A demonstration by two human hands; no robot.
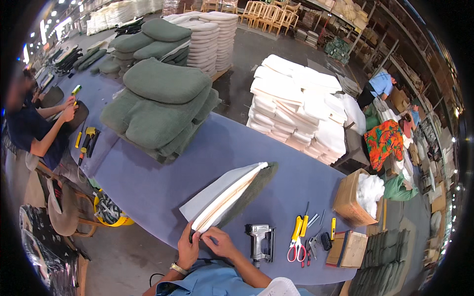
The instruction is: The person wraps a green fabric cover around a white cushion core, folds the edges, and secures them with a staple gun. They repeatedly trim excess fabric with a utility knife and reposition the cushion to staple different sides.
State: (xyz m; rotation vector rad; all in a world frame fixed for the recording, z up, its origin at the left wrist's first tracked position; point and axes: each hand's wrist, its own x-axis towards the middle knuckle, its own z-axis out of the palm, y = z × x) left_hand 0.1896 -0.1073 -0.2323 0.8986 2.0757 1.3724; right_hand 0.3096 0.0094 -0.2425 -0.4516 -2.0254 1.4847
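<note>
A seat cushion (228, 198) stands on its edge on the table in front of me. It has white foam layers in the middle, a flat pale grey panel (210, 188) on its left and dark green fabric (254, 190) on its right. My left hand (188, 246) is closed round the near end of the cushion. At that same end, my right hand (219, 241) has its fingers curled and pinched at the cushion's edge; what exactly lies between its fingertips is hidden. A staple gun (260, 242) lies just right of my right hand.
Scissors (296, 246), yellow-handled cutters (297, 228) and small tools lie to the right, beside a carton of white stuffing (348, 197). Green cushions (158, 108) are stacked ahead left; white foam pads (296, 103) are piled beyond the table. A co-worker (34, 123) works at left.
</note>
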